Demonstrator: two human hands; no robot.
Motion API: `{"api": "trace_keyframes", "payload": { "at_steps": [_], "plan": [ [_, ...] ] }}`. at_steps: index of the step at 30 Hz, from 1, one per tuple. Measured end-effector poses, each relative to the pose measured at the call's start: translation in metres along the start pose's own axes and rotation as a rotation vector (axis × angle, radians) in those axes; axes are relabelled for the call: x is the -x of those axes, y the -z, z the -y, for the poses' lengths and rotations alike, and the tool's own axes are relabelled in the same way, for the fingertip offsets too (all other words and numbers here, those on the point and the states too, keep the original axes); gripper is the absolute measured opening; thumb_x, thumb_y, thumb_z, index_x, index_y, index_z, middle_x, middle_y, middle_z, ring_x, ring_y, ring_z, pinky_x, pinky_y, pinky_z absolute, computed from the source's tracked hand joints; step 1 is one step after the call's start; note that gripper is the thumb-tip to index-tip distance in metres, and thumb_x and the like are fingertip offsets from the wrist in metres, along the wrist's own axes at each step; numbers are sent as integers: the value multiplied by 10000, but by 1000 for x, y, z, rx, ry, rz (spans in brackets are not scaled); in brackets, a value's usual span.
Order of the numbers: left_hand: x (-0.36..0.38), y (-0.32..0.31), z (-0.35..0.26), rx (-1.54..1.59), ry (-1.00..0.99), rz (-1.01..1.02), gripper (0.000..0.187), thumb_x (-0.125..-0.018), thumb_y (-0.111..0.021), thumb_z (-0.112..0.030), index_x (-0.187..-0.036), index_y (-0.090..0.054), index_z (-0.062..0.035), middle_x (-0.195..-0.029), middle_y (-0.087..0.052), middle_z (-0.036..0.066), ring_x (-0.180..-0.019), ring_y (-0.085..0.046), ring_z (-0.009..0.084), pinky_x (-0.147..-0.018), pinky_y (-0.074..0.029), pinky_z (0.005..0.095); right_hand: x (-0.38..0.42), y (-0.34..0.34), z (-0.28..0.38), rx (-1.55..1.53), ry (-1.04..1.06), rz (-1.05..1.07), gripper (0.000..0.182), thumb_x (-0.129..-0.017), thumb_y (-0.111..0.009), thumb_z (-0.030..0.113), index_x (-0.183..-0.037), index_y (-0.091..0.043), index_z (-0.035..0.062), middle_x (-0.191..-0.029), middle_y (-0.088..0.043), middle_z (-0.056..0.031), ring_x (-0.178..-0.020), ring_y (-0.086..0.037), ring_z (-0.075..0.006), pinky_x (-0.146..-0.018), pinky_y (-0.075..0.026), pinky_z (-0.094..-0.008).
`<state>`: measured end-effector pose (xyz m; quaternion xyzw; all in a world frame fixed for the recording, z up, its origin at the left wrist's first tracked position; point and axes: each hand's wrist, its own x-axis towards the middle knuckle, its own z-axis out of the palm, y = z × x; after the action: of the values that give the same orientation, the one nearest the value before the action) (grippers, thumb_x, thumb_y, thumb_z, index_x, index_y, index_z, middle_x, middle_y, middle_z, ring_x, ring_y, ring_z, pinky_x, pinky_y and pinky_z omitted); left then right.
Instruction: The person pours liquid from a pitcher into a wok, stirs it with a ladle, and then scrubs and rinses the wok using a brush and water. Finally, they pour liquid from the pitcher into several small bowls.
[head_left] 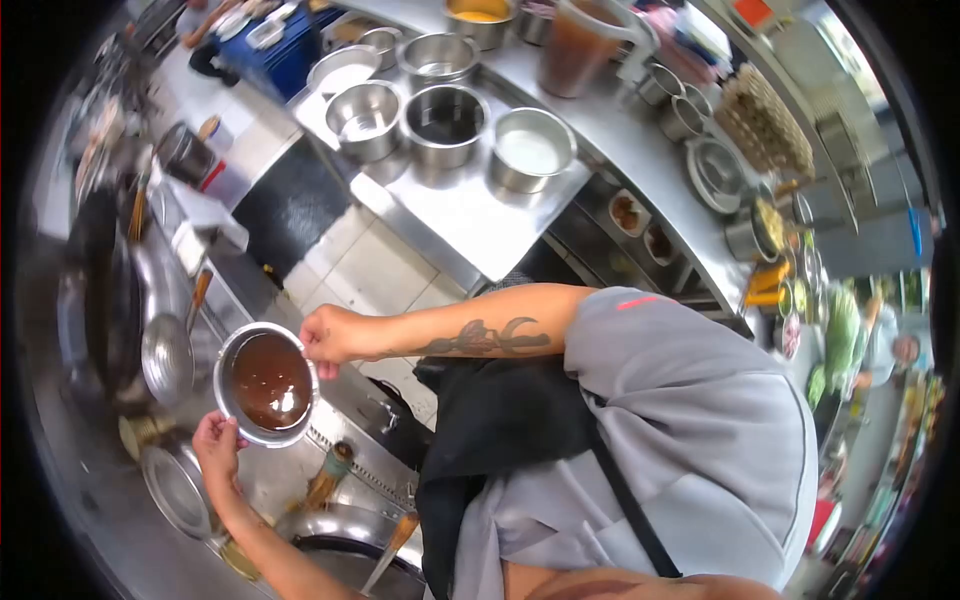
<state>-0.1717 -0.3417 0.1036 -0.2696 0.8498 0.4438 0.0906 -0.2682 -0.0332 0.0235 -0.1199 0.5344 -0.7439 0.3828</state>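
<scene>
While both hands grasp one metal pot (228, 372), its rim lies close to a perforated ladle (168, 358) on the left, though the depth between them cannot be told. The right hand (325, 340) pinches the rim on the right side, fingers bent; the left hand (217, 445) grips the near left side, thumb over the edge. Beside the left hand is a round metal vessel (180, 485). To the right of the pot, past the edge of the range (225, 270), a strip of tiled floor (335, 250) and a dark mat (295, 205) gives room as far as the edge of a steel table (460, 230). The right forearm stretches across the near end of that gap.

Counted, there is one pot in the hands, holding brown liquid (270, 380). On the table stand six metal pots (445, 155), three in the near row and three behind; in the near row, one holds dark liquid and one white. On the far right counter (640, 160) are one large jug (580, 55) and one stack of egg trays (765, 120). Two dishes (628, 213) sit on the shelf below. Near the left forearm, two wooden handles (405, 528) rise by one large pan (330, 523).
</scene>
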Motion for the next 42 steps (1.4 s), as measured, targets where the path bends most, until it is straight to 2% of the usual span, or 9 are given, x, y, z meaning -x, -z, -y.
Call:
{"api": "trace_keyframes", "payload": {
  "at_steps": [5, 13, 14, 19, 25, 26, 29, 32, 42],
  "plan": [
    [1, -105, -109, 33, -151, 160, 176, -886, -626, -53, -1051, -607, 6, -823, -635, 35, -653, -591, 94, -562, -503, 236, 105, 91, 46, 2, 52, -219, 126, -902, -576, 31, -938, -598, -87, -764, -637, -136, -643, -670, -195, -554, -577, -300],
    [19, -312, -271, 2, -464, 488, 135, -858, -653, -80, -956, -632, 9, -751, -623, 35, -610, -578, 100, -549, -499, 253, 285, 245, 89, -52, 171, -568, 196, -867, -645, 115, -908, -590, -69, -763, -634, -119, -636, -663, -186, -550, -573, -299],
    [15, -339, -288, -38, -469, 515, 137, -851, -656, -73, -953, -632, 15, -753, -622, 39, -609, -581, 105, -546, -500, 253, 304, 263, 95, -20, 136, -607, 189, -901, -625, 111, -960, -616, -68, -777, -639, -124, -654, -660, -181, -560, -572, -284],
    [22, -465, -358, 40, -514, 632, 150, -823, -683, -57, -929, -623, 31, -750, -619, 55, -589, -589, 118, -532, -512, 257, 378, 340, 104, 16, 59, -904, 376, -854, -689, 189, -1096, -594, -83, -827, -641, -120, -705, -647, -181, -595, -552, -283],
    [-3, -610, -406, 41, -526, 766, 196, -794, -704, -73, -937, -630, 39, -733, -623, 68, -570, -604, 142, -514, -510, 252, 429, 425, 98, 36, 91, -1139, 233, -868, -627, 183, -984, -642, -20, -813, -624, -87, -718, -619, -172, -598, -545, -286],
    [-3, -628, -412, 92, -552, 801, 158, -781, -705, -66, -879, -624, 28, -721, -623, 75, -563, -614, 158, -494, -509, 265, 431, 441, 96, 50, 32, -1205, 234, -862, -630, 183, -982, -637, -18, -808, -621, -90, -717, -615, -171, -593, -542, -301],
    [-8, -679, -425, 182, -471, 841, 89, -774, -676, -31, -786, -603, 17, -693, -612, 81, -534, -611, 172, -467, -519, 289, 443, 492, 76, -62, 179, -1270, 303, -795, -673, 194, -988, -630, -35, -787, -603, -91, -700, -600, -196, -577, -518, -341],
    [-28, -728, -427, 251, -509, 859, 72, -777, -658, -17, -796, -600, 22, -653, -602, 80, -523, -622, 177, -454, -516, 295, 440, 515, 96, -17, -16, -1379, 254, -848, -626, 177, -1011, -626, -17, -799, -584, -86, -685, -599, -200, -569, -533, -331],
    [-36, -775, -448, 233, -465, 755, 148, -813, -673, -42, -915, -611, 45, -714, -632, 109, -561, -629, 180, -459, -524, 302, 428, 593, 94, -92, -15, -1478, 182, -881, -579, 154, -1002, -621, 25, -792, -609, -55, -656, -591, -170, -540, -504, -312]
  ]
}}
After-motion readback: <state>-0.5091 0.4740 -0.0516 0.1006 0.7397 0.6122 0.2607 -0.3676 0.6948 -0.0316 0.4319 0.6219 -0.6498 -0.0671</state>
